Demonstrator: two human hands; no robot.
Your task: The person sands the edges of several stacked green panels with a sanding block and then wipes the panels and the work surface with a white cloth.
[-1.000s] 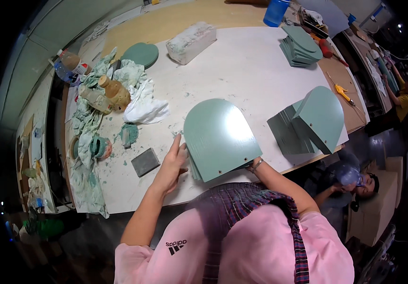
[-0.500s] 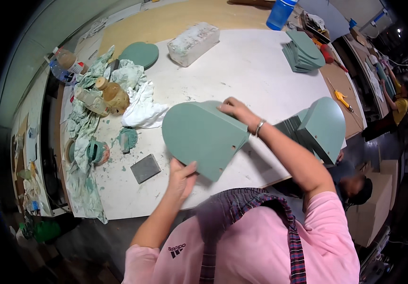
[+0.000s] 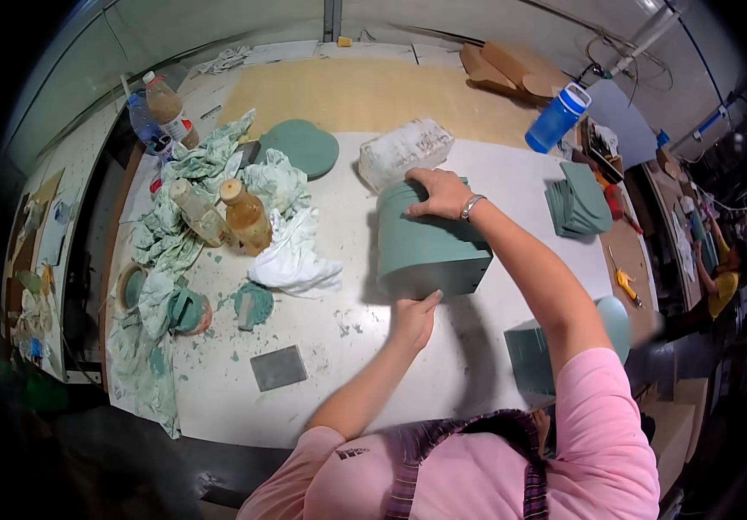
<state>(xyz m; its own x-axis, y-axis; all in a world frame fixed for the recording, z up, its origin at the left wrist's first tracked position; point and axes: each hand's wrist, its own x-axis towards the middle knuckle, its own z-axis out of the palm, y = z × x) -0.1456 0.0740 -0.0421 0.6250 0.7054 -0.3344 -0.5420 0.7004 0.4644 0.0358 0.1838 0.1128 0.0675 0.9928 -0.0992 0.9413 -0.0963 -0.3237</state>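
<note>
My left hand [image 3: 417, 321] and my right hand [image 3: 443, 192] hold a thick stack of green rounded panels [image 3: 425, 243] between them, over the middle of the table. The fingers of my right hand grip the stack's far upper side, while my left hand supports its near lower edge. Small dark holes show along the stack's right end. Just beyond it lies a white, chalky block [image 3: 404, 154]. A second stack of green panels [image 3: 534, 355] stands to the right, partly hidden behind my right forearm.
Stained cloths [image 3: 209, 156], an amber bottle [image 3: 246, 221], a flat green piece [image 3: 304, 147] and a grey rectangular block [image 3: 278, 368] lie on the left. At right are fanned green panels [image 3: 577, 204], a blue bottle [image 3: 557, 120] and a yellow-handled tool [image 3: 625, 282]. A person [image 3: 724, 277] stands far right.
The held stack has moved away from me and tipped, so its layered side now faces up instead of its broad flat face. The view has shifted, showing more of the table's far side.
</note>
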